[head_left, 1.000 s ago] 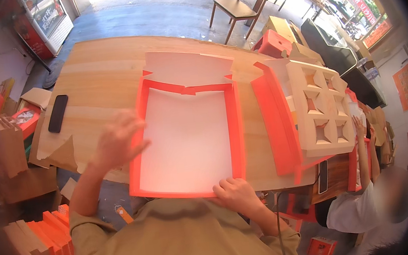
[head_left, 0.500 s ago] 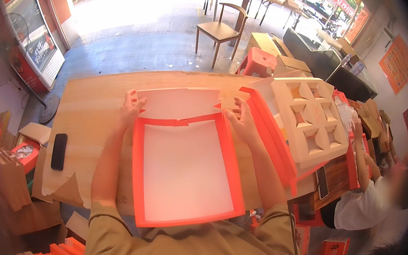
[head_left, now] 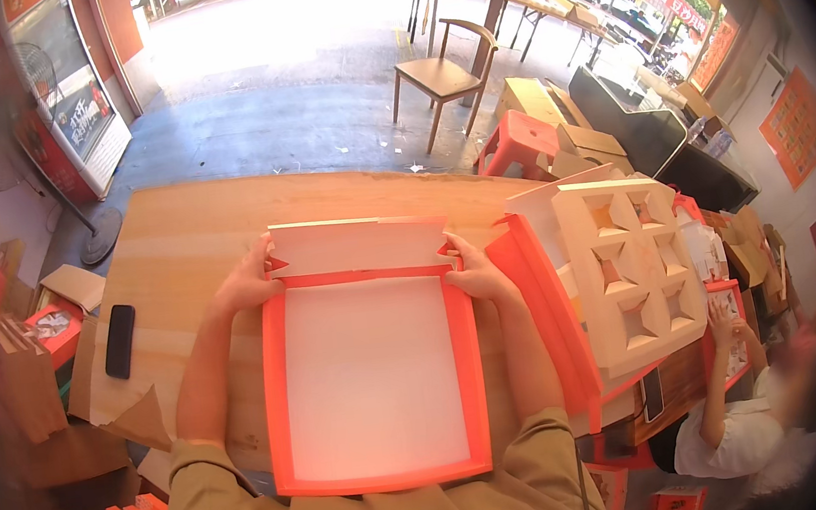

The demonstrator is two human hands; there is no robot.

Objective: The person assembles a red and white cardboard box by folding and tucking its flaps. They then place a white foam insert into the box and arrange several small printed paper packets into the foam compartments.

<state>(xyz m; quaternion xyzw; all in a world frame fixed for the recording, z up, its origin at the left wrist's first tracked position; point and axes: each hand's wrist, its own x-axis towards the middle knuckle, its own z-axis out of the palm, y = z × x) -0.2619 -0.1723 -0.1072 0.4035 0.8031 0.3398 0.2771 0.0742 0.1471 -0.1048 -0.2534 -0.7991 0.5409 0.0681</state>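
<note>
An orange cardboard box tray (head_left: pixel 373 375) with a white inside lies flat on the wooden table (head_left: pixel 185 240) in front of me. Its far flap (head_left: pixel 357 246) stands folded up, white side toward me. My left hand (head_left: pixel 248 281) grips the far left corner of the tray at the flap. My right hand (head_left: pixel 475 269) grips the far right corner. Both forearms run along the tray's sides.
A stack of orange box parts topped by a beige cardboard divider insert (head_left: pixel 626 270) sits right of the tray. A black phone (head_left: pixel 120 340) lies at the table's left edge. Another person (head_left: pixel 748 408) works at the lower right. Cardboard stacks (head_left: pixel 24 374) stand left.
My hands went from the tray's near edge and left side to its far corners. The far flap, lying flat a second ago, now stands up.
</note>
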